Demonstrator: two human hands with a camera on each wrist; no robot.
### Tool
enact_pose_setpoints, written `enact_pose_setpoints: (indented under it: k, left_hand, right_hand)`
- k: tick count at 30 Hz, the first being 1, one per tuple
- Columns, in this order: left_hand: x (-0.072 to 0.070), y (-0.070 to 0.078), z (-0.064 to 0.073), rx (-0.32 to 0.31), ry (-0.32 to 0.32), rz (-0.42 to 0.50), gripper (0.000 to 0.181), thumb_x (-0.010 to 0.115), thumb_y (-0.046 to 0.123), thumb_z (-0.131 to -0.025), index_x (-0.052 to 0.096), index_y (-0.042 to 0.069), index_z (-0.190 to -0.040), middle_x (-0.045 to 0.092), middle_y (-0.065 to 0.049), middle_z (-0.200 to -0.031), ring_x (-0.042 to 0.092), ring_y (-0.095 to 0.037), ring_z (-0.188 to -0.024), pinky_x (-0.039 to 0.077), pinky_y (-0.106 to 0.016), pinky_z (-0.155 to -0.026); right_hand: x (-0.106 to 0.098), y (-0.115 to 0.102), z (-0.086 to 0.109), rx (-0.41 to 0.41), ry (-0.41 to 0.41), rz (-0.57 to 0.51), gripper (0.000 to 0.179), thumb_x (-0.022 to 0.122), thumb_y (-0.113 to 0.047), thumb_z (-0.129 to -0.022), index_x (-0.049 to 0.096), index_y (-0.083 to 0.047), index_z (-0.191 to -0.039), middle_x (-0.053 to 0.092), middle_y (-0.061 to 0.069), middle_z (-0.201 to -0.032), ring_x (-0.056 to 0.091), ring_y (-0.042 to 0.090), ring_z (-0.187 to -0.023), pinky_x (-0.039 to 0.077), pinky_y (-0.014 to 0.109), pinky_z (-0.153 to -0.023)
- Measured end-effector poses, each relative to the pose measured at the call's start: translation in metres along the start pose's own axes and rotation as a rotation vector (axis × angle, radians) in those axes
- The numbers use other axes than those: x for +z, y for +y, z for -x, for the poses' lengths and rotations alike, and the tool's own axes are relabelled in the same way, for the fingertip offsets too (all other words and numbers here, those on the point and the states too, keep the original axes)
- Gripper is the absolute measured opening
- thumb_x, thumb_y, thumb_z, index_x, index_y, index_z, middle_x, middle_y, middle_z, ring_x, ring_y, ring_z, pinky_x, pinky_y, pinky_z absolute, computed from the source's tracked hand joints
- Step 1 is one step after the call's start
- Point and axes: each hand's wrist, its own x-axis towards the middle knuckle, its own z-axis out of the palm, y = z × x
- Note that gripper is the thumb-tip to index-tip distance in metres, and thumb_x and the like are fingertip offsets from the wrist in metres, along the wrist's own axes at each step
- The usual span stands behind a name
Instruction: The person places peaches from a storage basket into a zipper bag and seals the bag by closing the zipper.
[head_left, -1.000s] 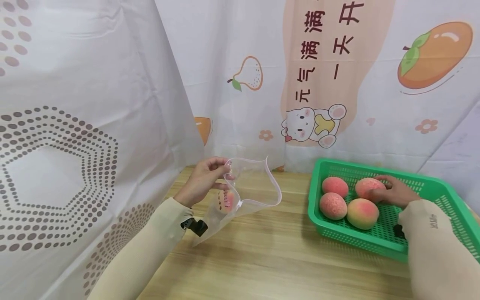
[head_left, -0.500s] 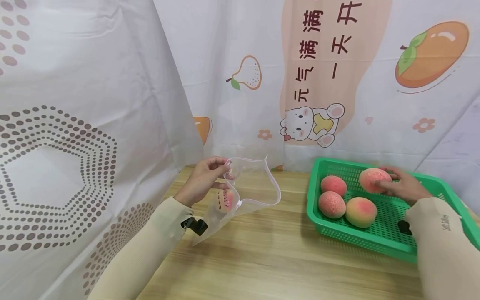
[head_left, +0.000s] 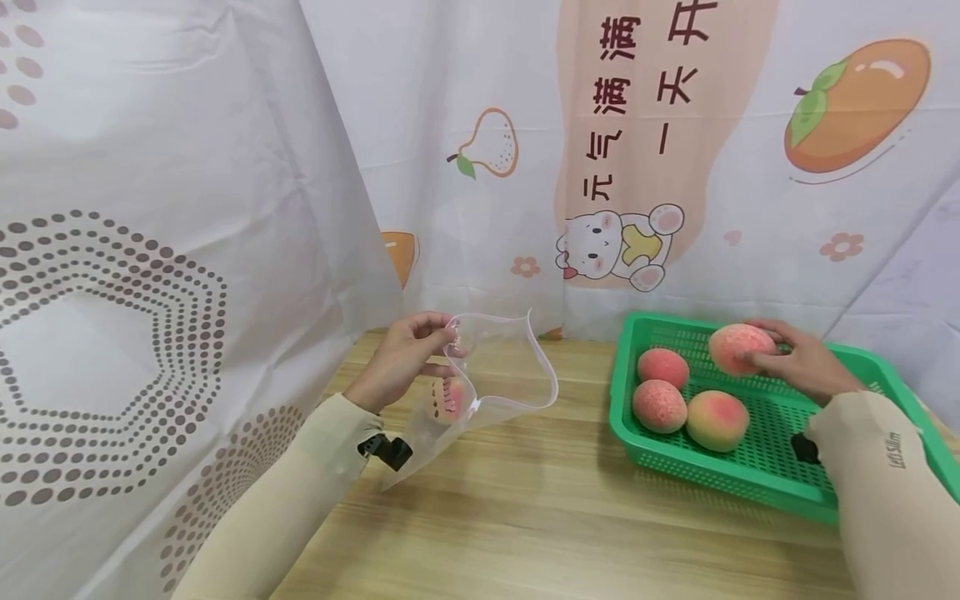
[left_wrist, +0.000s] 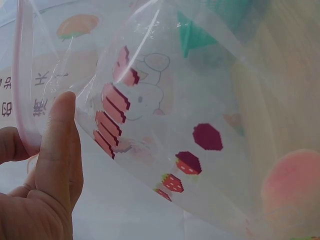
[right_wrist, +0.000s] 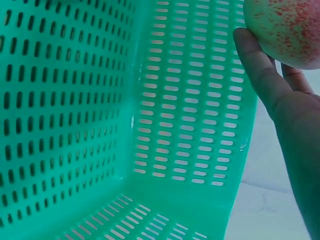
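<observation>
My left hand (head_left: 410,354) pinches the rim of a clear zip bag (head_left: 517,367) with a pale pink edge, its mouth spread apart. One peach (left_wrist: 295,190) shows through the plastic in the left wrist view, low in the bag beside printed strawberries. Over the far side of a green plastic basket (head_left: 720,487), my right hand (head_left: 806,362) grips a speckled pink peach (head_left: 737,348) between thumb and fingers. That same peach (right_wrist: 287,32) is partly cut off in the right wrist view. Three more peaches, among them a yellow-pink one (head_left: 717,421), lie in the basket's left part.
Basket and hands are over a light wooden table (head_left: 555,517). A white printed cloth (head_left: 465,225) hangs behind it, and a dotted cloth (head_left: 247,192) hangs along the left. The basket's raised rim surrounds the loose peaches.
My right hand has lifted the speckled peach up off the basket floor, then shifted it slightly to the left. The left hand and the bag stay almost still.
</observation>
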Motion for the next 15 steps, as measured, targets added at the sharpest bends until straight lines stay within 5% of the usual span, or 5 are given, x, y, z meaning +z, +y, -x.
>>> enact_pose_setpoints:
  k: [5, 15]
  left_hand:
    - [0.0, -0.001, 0.0, -0.004, -0.001, 0.0, 0.027, 0.056, 0.007, -0.102, 0.056, -0.009, -0.123, 0.061, -0.013, -0.103, 0.067, -0.015, -0.086, 0.062, -0.032, -0.069]
    - [0.002, -0.001, -0.001, -0.014, -0.002, 0.007, 0.026, 0.056, 0.007, -0.101, 0.056, -0.008, -0.123, 0.06, -0.014, -0.104, 0.068, -0.016, -0.087, 0.063, -0.033, -0.069]
  right_hand:
    - [0.0, -0.007, -0.001, -0.014, 0.006, -0.005, 0.068, 0.057, -0.031, -0.103, 0.025, 0.0, -0.155, 0.045, 0.03, -0.138, 0.05, 0.006, -0.101, 0.053, 0.043, -0.08]
    - [0.001, -0.023, -0.006, -0.06, 0.05, -0.004, 0.066, 0.064, -0.028, -0.099, 0.033, -0.004, -0.153, 0.039, 0.02, -0.145, 0.046, -0.016, -0.092, 0.048, 0.018, -0.071]
